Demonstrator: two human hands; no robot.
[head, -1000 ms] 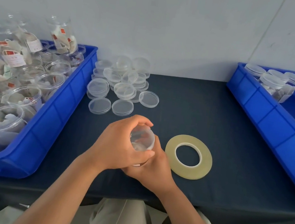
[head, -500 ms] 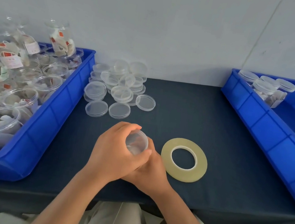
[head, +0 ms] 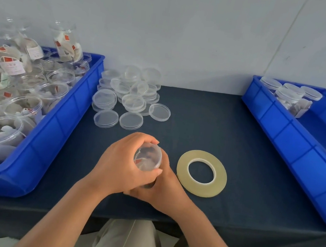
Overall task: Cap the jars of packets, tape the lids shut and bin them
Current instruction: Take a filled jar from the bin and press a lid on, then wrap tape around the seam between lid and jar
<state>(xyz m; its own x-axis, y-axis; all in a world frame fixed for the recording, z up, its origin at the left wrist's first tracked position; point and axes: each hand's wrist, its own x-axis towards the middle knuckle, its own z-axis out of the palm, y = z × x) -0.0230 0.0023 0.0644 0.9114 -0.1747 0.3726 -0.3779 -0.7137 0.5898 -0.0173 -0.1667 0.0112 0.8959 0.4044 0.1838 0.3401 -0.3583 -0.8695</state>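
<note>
The left hand (head: 118, 165) is curled over the side and top rim of a small clear jar (head: 148, 157), fingers wrapped along its far edge and thumb pressed at the near edge. The right hand (head: 166, 190) grips the jar's lower body from behind and below, its fingers mostly hidden under the left. The jar is held just above the dark table (head: 199, 124) near the front edge, its round top tipped toward the camera; pale packets with a red tag and string show inside, but whether the lid is fully seated I cannot tell. Just beside the right hand lies a flat tape roll (head: 221, 178). Farther back sits a heap of loose clear lids (head: 132, 100). The left blue bin (head: 61, 121) holds open jars (head: 24, 104) of packets; the right blue bin (head: 294, 139) holds a few capped jars (head: 287, 97) in its far corner
</note>
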